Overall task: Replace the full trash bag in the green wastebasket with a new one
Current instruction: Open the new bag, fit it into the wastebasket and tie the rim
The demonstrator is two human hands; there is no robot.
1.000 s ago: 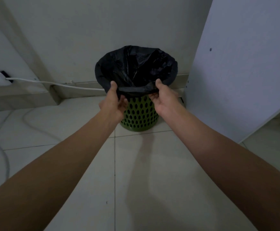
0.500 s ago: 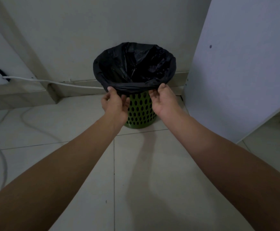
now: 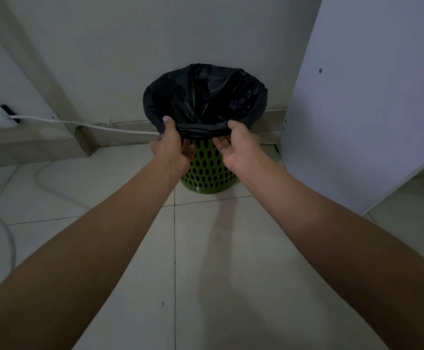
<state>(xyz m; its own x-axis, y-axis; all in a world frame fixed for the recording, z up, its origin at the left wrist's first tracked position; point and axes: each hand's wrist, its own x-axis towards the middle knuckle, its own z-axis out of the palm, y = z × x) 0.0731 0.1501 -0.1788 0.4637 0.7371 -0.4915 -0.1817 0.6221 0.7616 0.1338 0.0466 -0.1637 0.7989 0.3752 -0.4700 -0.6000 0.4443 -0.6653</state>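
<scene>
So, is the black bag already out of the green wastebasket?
No: the black bag sits in the green wastebasket, folded over its rim, with the left hand and right hand pinching its near edge.

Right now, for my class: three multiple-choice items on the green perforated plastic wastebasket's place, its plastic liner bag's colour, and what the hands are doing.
1. The green perforated plastic wastebasket stands: A on a table; B on the tiled floor; C in a cupboard.
2. Its plastic liner bag is: A white; B blue; C black.
3. The left hand and right hand: A pinch the bag's near rim; B lie flat on the floor; C hang free.
Answers: 1 B, tiles lie under it; 2 C, the film is black; 3 A, each hand nips the rim.
</scene>
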